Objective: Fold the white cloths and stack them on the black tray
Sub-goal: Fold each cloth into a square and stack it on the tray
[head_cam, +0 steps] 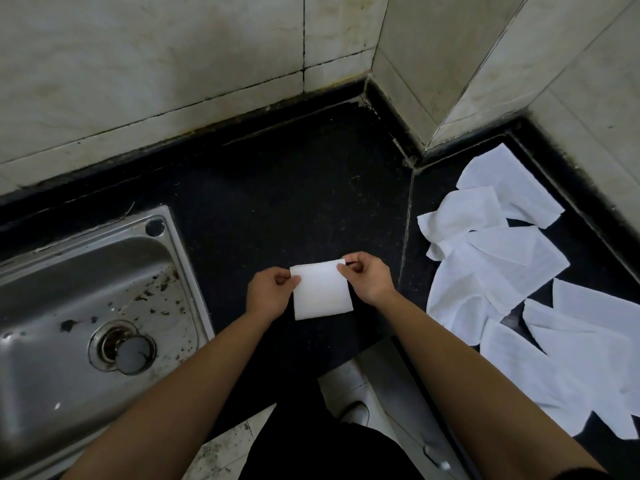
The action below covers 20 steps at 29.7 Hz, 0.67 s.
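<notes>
Left hand (268, 294) and right hand (367, 277) pinch the folded white cloth's (322, 292) top corners. Unfolded cloths (512, 271) lie on the black worktop (277, 188).

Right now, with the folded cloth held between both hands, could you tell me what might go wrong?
1. The left hand and right hand pinch the folded cloth only at its top corners; the lower part hangs free, so the fold may fall open.
2. The stained sink sits close on the left; a dropped cloth might land there and get dirty.
3. No black tray is in view, so where this cloth gets stacked is unclear.
</notes>
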Available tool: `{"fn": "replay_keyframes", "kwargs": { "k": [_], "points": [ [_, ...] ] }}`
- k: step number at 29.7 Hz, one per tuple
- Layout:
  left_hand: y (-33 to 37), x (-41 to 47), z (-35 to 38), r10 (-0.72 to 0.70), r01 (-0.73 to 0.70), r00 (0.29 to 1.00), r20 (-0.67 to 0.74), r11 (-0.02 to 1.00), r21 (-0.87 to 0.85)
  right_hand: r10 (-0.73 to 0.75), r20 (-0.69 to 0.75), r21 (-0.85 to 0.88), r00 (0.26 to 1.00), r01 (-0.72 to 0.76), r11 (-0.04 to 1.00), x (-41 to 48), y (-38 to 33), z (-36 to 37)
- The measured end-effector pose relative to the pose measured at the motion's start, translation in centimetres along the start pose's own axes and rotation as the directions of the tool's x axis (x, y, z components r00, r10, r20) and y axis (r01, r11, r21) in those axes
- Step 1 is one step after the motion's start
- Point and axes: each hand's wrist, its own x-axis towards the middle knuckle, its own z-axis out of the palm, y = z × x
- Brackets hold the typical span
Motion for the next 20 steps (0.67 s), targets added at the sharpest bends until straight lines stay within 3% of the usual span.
{"fn": "replay_keyframes", "kwargs": {
  "k": [3,5,7,9,11,14,20],
  "points": [
    [0.1,-0.1,-0.3,0.024,-0.022,0.999,-0.047,0.999,0.044,-0.023,0.002,-0.031,1.000,0.023,0.999,0.2,0.1,0.3],
    [-0.5,-0.8,-0.8,0.238,-0.210,0.967,-0.093,0.948,0.239,-0.122,-0.022,-0.163,0.992,0.116,0.980,-0.2,0.4,0.5],
    [-1.5,-1.6,-1.2,0.573,-0.500,0.819,0.028,0.689,0.524,-0.408,-0.041,-0.437,0.912,0.351,0.828,-1.2,1.3,0.3],
    [-2.2,-1.8,-1.6,0.694,-0.647,0.676,0.246,0.401,0.648,-0.680,0.070,-0.621,0.730,0.565,0.543,-1.8,2.2,-0.2],
    [-2.2,-1.7,-2.0,0.621,-0.677,0.665,0.415,0.266,0.686,-0.722,0.272,-0.670,0.637,0.664,0.333,-2.2,3.1,-0.4],
    [-2.4,-1.1,-2.6,0.421,-0.676,0.718,0.555,0.230,0.700,-0.556,0.464,-0.734,0.689,0.651,0.193,-2.1,4.1,0.0],
    [-3.0,1.2,-3.4,0.369,-0.692,0.709,0.600,0.206,0.692,-0.420,0.462,-0.785,0.781,0.581,0.218,-0.6,4.4,0.5]
  ]
}}
